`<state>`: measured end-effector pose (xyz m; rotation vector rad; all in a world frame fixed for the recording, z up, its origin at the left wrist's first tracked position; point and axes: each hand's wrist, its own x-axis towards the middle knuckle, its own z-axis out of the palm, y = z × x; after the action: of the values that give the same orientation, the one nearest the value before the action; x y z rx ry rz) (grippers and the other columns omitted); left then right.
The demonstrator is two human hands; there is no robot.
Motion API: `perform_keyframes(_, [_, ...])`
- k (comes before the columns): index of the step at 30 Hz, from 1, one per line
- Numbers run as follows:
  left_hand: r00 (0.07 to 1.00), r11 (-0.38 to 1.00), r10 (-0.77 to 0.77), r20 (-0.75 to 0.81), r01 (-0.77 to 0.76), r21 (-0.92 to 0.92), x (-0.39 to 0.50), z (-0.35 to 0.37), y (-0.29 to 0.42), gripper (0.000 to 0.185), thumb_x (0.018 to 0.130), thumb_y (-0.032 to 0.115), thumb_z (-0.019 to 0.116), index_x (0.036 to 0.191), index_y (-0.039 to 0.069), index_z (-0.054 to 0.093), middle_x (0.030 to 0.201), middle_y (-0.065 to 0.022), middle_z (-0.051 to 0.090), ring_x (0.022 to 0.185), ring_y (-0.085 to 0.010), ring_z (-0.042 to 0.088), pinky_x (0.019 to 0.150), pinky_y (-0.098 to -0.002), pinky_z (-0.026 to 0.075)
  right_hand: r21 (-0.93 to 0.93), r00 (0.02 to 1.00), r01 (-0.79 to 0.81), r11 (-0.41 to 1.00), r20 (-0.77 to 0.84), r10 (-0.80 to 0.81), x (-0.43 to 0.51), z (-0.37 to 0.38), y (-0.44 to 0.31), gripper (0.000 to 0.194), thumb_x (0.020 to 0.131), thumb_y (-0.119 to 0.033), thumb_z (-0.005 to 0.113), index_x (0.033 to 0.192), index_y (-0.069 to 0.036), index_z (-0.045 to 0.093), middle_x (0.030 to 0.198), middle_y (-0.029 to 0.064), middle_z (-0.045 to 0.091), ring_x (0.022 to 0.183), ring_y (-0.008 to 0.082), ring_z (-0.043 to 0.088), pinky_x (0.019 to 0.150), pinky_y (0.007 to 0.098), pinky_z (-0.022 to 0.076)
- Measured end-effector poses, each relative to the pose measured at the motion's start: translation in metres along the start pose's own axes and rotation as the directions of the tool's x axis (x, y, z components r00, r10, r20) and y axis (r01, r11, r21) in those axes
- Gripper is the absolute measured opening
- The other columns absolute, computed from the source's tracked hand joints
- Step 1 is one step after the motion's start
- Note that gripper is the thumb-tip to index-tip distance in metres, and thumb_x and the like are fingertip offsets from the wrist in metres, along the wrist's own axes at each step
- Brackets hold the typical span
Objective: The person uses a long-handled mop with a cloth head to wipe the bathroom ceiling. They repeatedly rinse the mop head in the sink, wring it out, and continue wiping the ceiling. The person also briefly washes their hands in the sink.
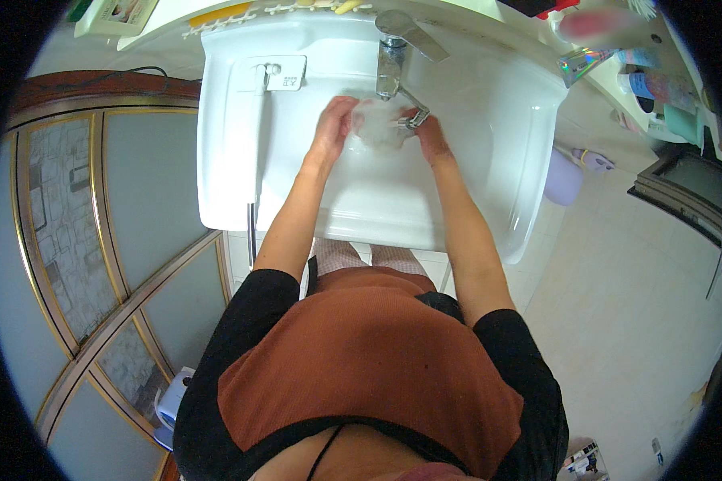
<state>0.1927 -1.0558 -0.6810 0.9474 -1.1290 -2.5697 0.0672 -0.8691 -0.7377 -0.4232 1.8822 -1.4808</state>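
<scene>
Both hands are low in a white ceramic washbasin [493, 180], below a chrome faucet [390, 66] with a jointed swivel spout [420, 111]. Between them is a pale, translucent, rounded thing [378, 127]; blur and glare hide whether it is a bowl or a bag. My left hand [337, 120] grips its left side, fingers curled towards it. On its right side is my right hand [434, 135], its fingers partly hidden behind the spout's end and the translucent thing.
A white long-handled implement [253, 138] leans along the basin's left side, near a white plate [287, 73] bearing writing. Bottles and tubes crowd a shelf [614, 99] at right. A lilac container [562, 177] stands beside the basin. Framed glass doors [150, 180] stand left.
</scene>
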Motion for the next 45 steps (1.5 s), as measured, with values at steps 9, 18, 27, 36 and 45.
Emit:
perform_keyframes(9, [0.882,0.881,-0.442,-0.162,0.393,-0.262,-0.006,-0.01,-0.092,0.049,0.096,0.044,0.053,0.13,0.009,0.051,0.132,-0.0104,0.056,0.118,-0.0257,0.054,0.104,-0.0446,0.042,0.321,0.98,-0.156,0.934,-0.07,0.188,-0.038,0.067,0.001,0.034,0.083,-0.033,0.072,0.108,-0.011,0.067,0.097,0.005,0.068,0.088,0.0184,0.064,0.075,0.0355,0.0509])
perform_keyframes(18, [0.962,0.782,-0.207,0.18,0.273,-0.56,-0.011,0.037,-0.11,0.035,0.104,0.024,0.041,0.134,0.007,0.046,0.135,-0.0132,0.055,0.124,-0.028,0.051,0.111,-0.0414,0.037,-0.505,0.938,-0.162,0.848,-0.347,-0.027,-0.01,0.061,-0.009,0.03,0.09,-0.032,0.057,0.104,-0.005,0.057,0.094,0.0257,0.066,0.088,0.0444,0.065,0.078,0.0527,0.0514])
perform_keyframes(27, [0.932,0.829,-0.352,0.092,0.356,-0.431,-0.015,0.032,-0.093,0.043,0.107,0.03,0.033,0.125,-0.005,0.05,0.122,-0.0202,0.059,0.114,-0.0318,0.058,0.105,-0.0446,0.045,-0.564,0.882,-0.217,0.797,-0.463,-0.088,0.003,0.038,-0.001,0.027,0.094,-0.033,0.052,0.09,-0.007,0.059,0.09,0.0237,0.066,0.073,0.0421,0.065,0.063,0.0508,0.0524])
perform_keyframes(36, [0.95,0.949,-0.312,-0.031,0.309,-0.066,-0.019,0.003,-0.085,0.037,0.095,0.012,0.059,0.127,-0.004,0.051,0.111,-0.0109,0.063,0.104,-0.0247,0.062,0.096,-0.0408,0.053,0.6,0.981,-0.188,0.777,0.069,0.183,0.005,0.019,0.013,0.033,0.089,-0.032,0.068,0.112,-0.007,0.065,0.096,-0.0003,0.065,0.085,0.0141,0.062,0.07,0.0309,0.0502])
perform_keyframes(45, [0.938,0.938,-0.346,-0.039,0.344,-0.042,-0.001,-0.002,-0.103,0.034,0.091,0.015,0.06,0.123,0.006,0.057,0.105,-0.0046,0.064,0.087,-0.0183,0.061,0.083,-0.0354,0.054,0.623,0.996,-0.086,0.777,0.08,0.046,0.003,0.023,0.02,0.03,0.091,-0.022,0.065,0.117,-0.008,0.064,0.103,0.0027,0.066,0.09,0.0145,0.062,0.076,0.0306,0.0524])
